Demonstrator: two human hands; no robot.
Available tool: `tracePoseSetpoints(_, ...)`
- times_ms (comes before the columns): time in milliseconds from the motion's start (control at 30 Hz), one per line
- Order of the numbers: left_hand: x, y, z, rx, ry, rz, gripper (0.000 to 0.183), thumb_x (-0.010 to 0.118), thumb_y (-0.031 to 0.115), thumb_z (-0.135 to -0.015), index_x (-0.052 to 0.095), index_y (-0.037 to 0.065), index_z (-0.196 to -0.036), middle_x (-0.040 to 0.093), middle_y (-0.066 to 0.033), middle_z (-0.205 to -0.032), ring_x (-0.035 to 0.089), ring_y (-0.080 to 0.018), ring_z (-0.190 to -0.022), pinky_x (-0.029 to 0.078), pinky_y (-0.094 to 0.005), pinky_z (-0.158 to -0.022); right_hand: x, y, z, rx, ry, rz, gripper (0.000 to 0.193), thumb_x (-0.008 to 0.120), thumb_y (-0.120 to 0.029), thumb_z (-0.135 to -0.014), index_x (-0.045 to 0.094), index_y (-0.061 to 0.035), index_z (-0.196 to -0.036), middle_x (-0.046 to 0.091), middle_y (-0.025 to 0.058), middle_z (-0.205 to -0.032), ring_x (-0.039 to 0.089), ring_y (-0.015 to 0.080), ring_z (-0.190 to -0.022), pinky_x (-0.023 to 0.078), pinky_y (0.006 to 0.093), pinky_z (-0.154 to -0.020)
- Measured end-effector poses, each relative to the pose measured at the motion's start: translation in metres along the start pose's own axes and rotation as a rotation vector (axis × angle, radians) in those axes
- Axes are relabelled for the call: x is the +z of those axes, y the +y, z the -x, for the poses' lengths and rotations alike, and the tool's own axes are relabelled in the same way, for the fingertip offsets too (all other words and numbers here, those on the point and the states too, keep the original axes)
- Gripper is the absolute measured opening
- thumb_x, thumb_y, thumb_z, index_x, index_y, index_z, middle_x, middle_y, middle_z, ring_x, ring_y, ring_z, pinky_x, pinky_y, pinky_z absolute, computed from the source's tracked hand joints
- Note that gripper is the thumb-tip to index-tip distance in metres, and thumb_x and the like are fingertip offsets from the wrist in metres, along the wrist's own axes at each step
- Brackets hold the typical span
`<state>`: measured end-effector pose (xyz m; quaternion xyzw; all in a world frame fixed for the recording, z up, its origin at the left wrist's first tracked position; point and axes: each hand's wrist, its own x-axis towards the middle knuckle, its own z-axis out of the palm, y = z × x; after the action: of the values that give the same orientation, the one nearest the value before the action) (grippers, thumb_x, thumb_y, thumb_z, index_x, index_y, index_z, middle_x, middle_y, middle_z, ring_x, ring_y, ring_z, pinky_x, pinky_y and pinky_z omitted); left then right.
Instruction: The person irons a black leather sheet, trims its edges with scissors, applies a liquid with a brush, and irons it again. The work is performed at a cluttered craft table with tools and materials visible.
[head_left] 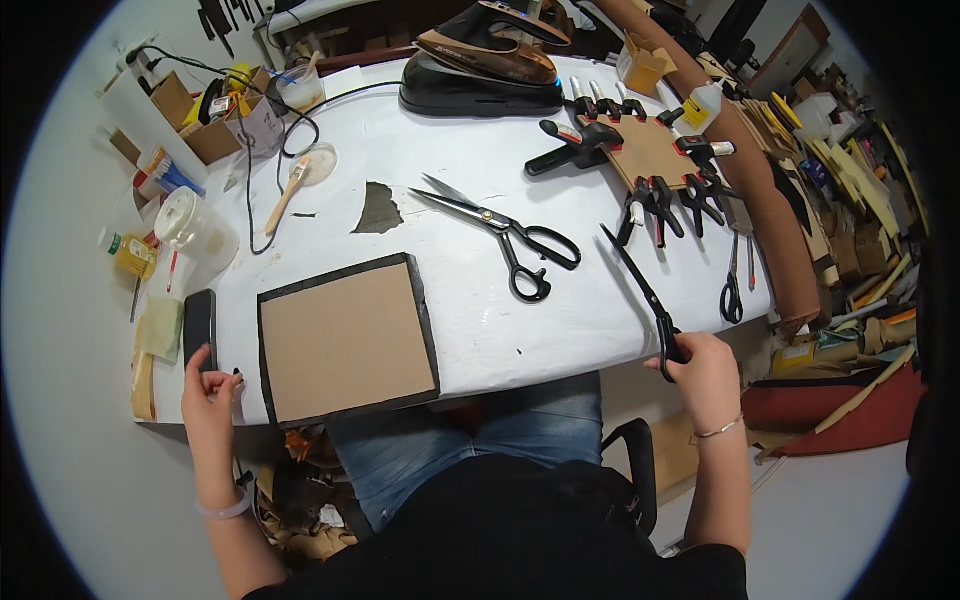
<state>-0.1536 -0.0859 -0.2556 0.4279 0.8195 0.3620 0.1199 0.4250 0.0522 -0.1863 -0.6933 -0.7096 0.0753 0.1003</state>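
The brown panel (pixel 345 340) lay at the near left edge of the white table (pixel 490 345), a dark margin showing around it. It appeared to be set in place on its backing; the margin, uneven at the upper right corner, seemed not yet finished. The right hand (pixel 705 375) gripped scissors (pixel 655 303) by the handles, blades apparently together and well apart from the panel. The left hand (pixel 208 390) held its fingers half bent between phone (pixel 200 325) and panel; whether they pinched anything could not be told. Shears (pixel 490 217), a dark scrap (pixel 380 210) and a brush (pixel 286 203) lay mid-table; behind stood an iron (pixel 490 65). At right, clamps (pixel 575 145) lined a board (pixel 650 152), a brown roll (pixel 775 230) bordered the table, and offcuts (pixel 862 185) crowded the room beyond
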Motion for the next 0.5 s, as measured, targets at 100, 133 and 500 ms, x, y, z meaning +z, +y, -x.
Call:
tracePoseSetpoints(100, -0.007, 0.011, -0.002, -0.044, -0.056, -0.078, 0.011, 0.076, 0.003, -0.083, 0.071, -0.002, -0.091, 0.07, -0.0077, -0.083, 0.063, -0.0133, -0.076, 0.051, -0.0272, -0.07, 0.004, 0.011, -0.013, -0.074, -0.017, 0.096, 0.045, 0.092, -0.025, -0.062, 0.067, 0.0071, -0.081, 0.064, 0.0203, -0.075, 0.062, 0.0362, -0.071, 0.05, 0.0437, -0.067)
tracePoseSetpoints(133, -0.005, 0.013, -0.005, -0.001, -0.073, -0.093, 0.01, 0.077, 0.003, -0.082, 0.071, -0.002, -0.089, 0.069, -0.0087, -0.083, 0.064, -0.0144, -0.076, 0.051, -0.0276, -0.069, 0.007, 0.017, -0.018, -0.095, -0.003, 0.088, 0.048, 0.093, -0.027, -0.06, 0.067, 0.0068, -0.083, 0.064, 0.0191, -0.076, 0.062, 0.0348, -0.07, 0.05, 0.0433, -0.066)
tracePoseSetpoints(500, -0.022, 0.012, 0.0, 0.155, -0.02, -0.123, 0.017, 0.066, 0.003, -0.09, 0.073, -0.002, -0.105, 0.07, -0.014, -0.098, 0.069, -0.0249, -0.09, 0.052, -0.029, -0.079, 0.028, 0.006, -0.08, -0.116, -0.276, 0.023, 0.057, 0.098, -0.024, -0.053, 0.051, -0.0006, -0.075, 0.057, 0.0135, -0.063, 0.052, 0.0288, -0.056, 0.045, 0.0385, -0.056)
